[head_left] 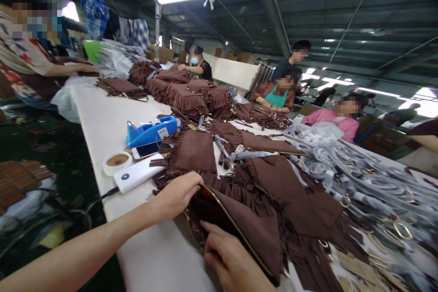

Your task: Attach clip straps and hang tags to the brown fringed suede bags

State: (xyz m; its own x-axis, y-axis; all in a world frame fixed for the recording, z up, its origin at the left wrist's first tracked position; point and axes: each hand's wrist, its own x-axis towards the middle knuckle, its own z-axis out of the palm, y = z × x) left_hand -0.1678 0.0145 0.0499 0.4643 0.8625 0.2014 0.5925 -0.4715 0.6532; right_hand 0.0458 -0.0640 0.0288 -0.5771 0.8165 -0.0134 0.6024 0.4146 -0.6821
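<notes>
A brown fringed bag [255,219] lies tilted in front of me, its gold-edged zip opening spread wide and a dark reddish lining showing inside. At the opening's far left end, my left hand [181,191] is closed, pinching the bag's corner. Lower down, my right hand [229,258] is at the near edge of the mouth. Its index finger reaches over the opening while the other fingers curl round the near edge, partly hidden. Another brown fringed bag [294,191] lies right behind, touching it, with a flat brown fringed piece [196,150] farther left.
A white power bank [137,173] with a cable, a tape roll [117,163], a phone [145,150] and a blue tape dispenser [152,131] stand left on the white table [97,123]. Wrapped straps [342,173] heap up at right. Stacked bags [185,96] lie beyond; several people work around.
</notes>
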